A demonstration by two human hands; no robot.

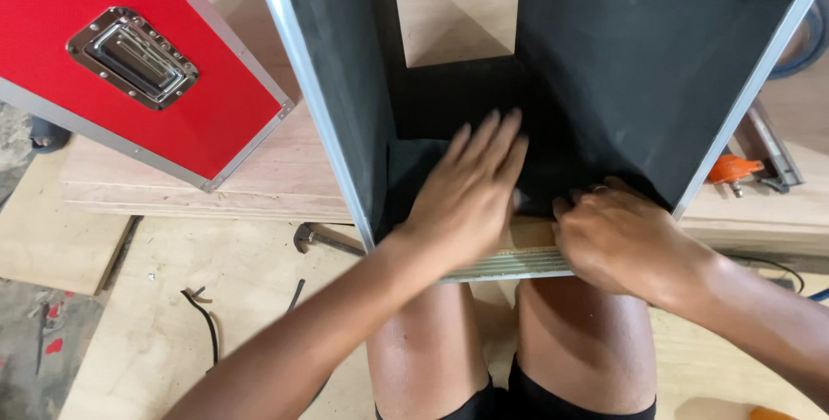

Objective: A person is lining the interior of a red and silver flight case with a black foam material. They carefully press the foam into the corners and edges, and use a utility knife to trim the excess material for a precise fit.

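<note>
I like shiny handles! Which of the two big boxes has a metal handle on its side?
The red box at the upper left: a silver handle sits in its side. The black-lined box under both hands shows none.

left hand [471,191] flat, fingers spread, right hand [617,234] curled

No packages, labels, signs or screens show anywhere around the hands; nothing in view carries a printed face or a display of any kind.
</note>
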